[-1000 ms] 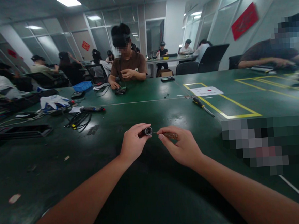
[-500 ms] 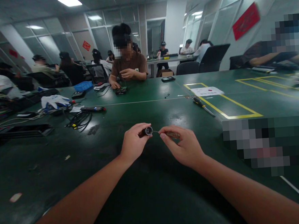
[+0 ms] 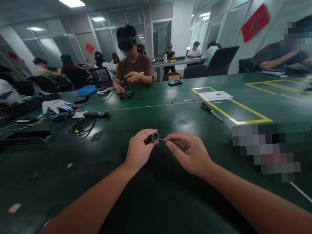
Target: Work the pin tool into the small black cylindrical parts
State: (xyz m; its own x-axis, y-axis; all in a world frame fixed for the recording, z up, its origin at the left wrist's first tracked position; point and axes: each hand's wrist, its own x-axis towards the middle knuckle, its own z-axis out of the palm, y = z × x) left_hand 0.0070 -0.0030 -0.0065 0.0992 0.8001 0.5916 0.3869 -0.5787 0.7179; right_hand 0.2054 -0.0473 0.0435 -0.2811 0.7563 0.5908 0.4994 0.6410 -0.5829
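Between the thumb and fingers of my left hand (image 3: pixel 139 148) is a small dark cylindrical part (image 3: pixel 154 137), its round open end facing me with metal showing inside. My right hand (image 3: pixel 189 152) is closed around the amber, see-through handle of a small screwdriver (image 3: pixel 179 142). Its thin shaft points left and its tip meets or nearly meets the right rim of the cylinder; whether it goes in I cannot tell. Both hands are held above the green table (image 3: pixel 156 202).
A yellow-and-black screwdriver (image 3: pixel 211 111) lies right of centre, near a paper sheet (image 3: pixel 215 95). To the left are a coiled black cable (image 3: pixel 82 126), a pen-like tool (image 3: pixel 96 114), white gloves (image 3: pixel 56 106) and a blue tray (image 3: pixel 86 90). Across the table a person (image 3: pixel 134 70) handles a small device.
Both hands keep nearly the same pose and hold the same things. The screwdriver has shifted very slightly left and down. The whole view has drifted a little to the left.
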